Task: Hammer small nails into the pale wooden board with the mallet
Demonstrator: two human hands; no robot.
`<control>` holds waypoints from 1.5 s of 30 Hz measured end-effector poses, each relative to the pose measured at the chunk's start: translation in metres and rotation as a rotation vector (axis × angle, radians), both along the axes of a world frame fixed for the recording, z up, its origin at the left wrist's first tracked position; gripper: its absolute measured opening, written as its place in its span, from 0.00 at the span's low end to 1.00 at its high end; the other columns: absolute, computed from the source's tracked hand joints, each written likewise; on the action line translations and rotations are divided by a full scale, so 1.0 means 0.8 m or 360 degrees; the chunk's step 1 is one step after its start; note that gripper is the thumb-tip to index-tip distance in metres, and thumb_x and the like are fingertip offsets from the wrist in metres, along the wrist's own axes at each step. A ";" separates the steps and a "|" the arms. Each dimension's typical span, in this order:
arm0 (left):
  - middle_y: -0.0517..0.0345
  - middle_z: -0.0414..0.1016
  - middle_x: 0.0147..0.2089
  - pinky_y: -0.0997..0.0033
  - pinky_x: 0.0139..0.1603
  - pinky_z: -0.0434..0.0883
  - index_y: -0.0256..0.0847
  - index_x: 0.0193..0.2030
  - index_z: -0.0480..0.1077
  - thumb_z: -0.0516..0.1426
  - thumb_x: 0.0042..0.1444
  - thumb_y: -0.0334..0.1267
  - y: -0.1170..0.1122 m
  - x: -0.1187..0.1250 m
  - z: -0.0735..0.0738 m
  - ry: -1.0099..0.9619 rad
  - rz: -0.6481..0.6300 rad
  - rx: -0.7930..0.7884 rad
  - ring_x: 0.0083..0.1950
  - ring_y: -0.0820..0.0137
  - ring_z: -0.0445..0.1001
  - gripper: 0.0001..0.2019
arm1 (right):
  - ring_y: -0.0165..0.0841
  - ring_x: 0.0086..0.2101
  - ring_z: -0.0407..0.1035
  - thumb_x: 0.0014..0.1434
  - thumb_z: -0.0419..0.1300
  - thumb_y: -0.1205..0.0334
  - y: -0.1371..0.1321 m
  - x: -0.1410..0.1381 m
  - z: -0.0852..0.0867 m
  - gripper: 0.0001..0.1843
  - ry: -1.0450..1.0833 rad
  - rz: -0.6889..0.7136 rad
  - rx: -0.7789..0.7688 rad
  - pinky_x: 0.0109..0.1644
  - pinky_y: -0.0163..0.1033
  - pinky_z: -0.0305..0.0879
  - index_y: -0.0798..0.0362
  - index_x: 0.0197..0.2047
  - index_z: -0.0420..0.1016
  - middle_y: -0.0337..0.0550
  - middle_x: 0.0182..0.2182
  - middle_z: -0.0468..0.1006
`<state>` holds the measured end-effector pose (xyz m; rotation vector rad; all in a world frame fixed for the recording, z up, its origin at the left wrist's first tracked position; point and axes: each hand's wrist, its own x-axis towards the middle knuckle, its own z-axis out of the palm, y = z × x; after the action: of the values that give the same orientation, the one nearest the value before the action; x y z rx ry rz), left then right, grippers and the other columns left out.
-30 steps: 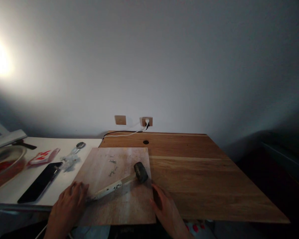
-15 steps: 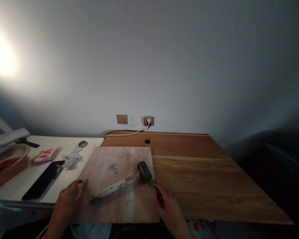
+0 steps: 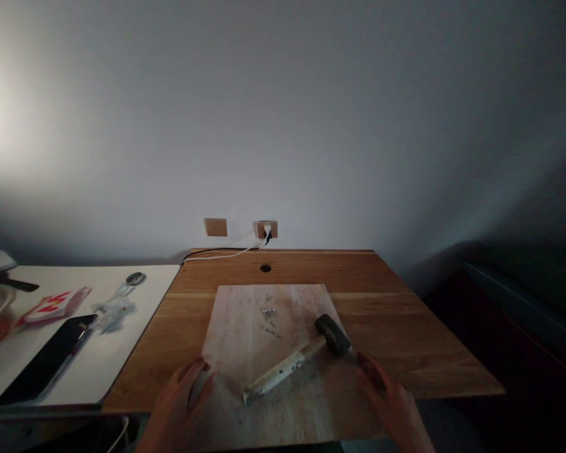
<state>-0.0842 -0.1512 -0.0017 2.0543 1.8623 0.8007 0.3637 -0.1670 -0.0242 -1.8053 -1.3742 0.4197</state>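
Wooden board (image 3: pixel 245 352): flat on desk (image 3: pixel 405 314), front centre.
Left hand (image 3: pixel 179 406): fingers loosely spread, resting on the near-left edge.
Right hand (image 3: pixel 389 402): fingers extended, touching the right edge; neither hand clasps anything.
Rubber mallet (image 3: pixel 297 362): lying diagonally on the board.
Small metal fasteners (image 3: pixel 268 314): loose, beside the mallet.

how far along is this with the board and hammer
Done: the pale square wooden board lies flat on the brown wooden desk, with the black-headed, pale-handled hammer and a few small metal fasteners laid out on it. In hand: the left hand and right hand rest at the board's near side edges. Left: the fasteners all lie loose, and the hammer is untouched.
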 end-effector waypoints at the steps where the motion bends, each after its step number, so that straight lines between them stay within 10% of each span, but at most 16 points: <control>1: 0.49 0.82 0.48 0.59 0.50 0.80 0.45 0.45 0.77 0.52 0.62 0.54 -0.003 0.005 -0.003 -0.0015 -0.0040 0.0023 0.47 0.58 0.82 0.19 | 0.47 0.40 0.81 0.53 0.57 0.45 -0.003 0.010 -0.002 0.22 -0.0018 -0.0038 0.0019 0.46 0.51 0.79 0.48 0.44 0.80 0.48 0.39 0.86; 11: 0.51 0.77 0.55 0.50 0.57 0.75 0.48 0.49 0.75 0.52 0.64 0.48 0.016 0.031 0.008 0.0271 -0.0104 0.0184 0.56 0.57 0.76 0.14 | 0.48 0.46 0.78 0.60 0.55 0.45 -0.012 0.003 0.004 0.26 -0.0230 -0.0145 0.0178 0.50 0.53 0.75 0.54 0.52 0.75 0.55 0.48 0.82; 15: 0.52 0.74 0.59 0.54 0.60 0.74 0.48 0.56 0.71 0.52 0.65 0.42 0.038 0.053 0.018 0.0197 -0.0379 0.0182 0.58 0.60 0.75 0.14 | 0.40 0.31 0.76 0.65 0.52 0.45 -0.014 -0.033 0.028 0.24 -0.0237 -0.0099 0.0265 0.37 0.44 0.75 0.54 0.52 0.76 0.49 0.35 0.81; 23: 0.49 0.75 0.56 0.53 0.59 0.74 0.44 0.55 0.70 0.52 0.64 0.36 0.095 0.101 0.034 0.0199 -0.0637 0.0237 0.58 0.58 0.74 0.14 | 0.36 0.26 0.76 0.69 0.51 0.47 0.010 -0.130 0.080 0.27 -0.0128 0.0654 -0.0384 0.32 0.35 0.67 0.49 0.67 0.68 0.38 0.22 0.79; 28: 0.48 0.76 0.56 0.53 0.58 0.75 0.44 0.55 0.71 0.54 0.64 0.38 0.095 0.096 0.024 0.0197 -0.0631 0.0238 0.57 0.58 0.75 0.14 | 0.35 0.26 0.75 0.69 0.50 0.44 0.020 -0.145 0.096 0.22 0.0010 0.0740 -0.0577 0.33 0.35 0.66 0.46 0.49 0.80 0.40 0.25 0.80; 34: 0.50 0.78 0.54 0.54 0.56 0.76 0.45 0.54 0.73 0.53 0.64 0.40 0.092 0.079 0.006 0.0157 -0.0583 0.0196 0.54 0.58 0.77 0.14 | 0.37 0.31 0.77 0.58 0.56 0.29 -0.024 -0.120 0.077 0.31 0.0827 0.0432 -0.0454 0.36 0.37 0.69 0.48 0.46 0.78 0.43 0.30 0.82; 40: 0.52 0.78 0.53 0.52 0.56 0.76 0.47 0.51 0.75 0.53 0.64 0.42 0.095 0.080 -0.006 0.0126 -0.0518 0.0241 0.54 0.58 0.76 0.13 | 0.41 0.34 0.79 0.48 0.69 0.33 -0.063 -0.100 0.060 0.47 0.2079 -0.0244 -0.0314 0.36 0.43 0.73 0.46 0.65 0.65 0.51 0.43 0.84; 45: 0.54 0.78 0.53 0.52 0.56 0.76 0.48 0.50 0.75 0.53 0.65 0.44 0.096 0.079 -0.003 0.0101 -0.0505 0.0267 0.54 0.58 0.76 0.13 | 0.34 0.33 0.78 0.43 0.76 0.47 -0.066 -0.090 0.042 0.28 0.2626 -0.0130 -0.0462 0.36 0.36 0.75 0.52 0.45 0.81 0.48 0.45 0.85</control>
<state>-0.0208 -0.0745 -0.0044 2.4226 1.4846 0.8378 0.2917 -0.2199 0.0095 -1.0001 -0.0472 1.6102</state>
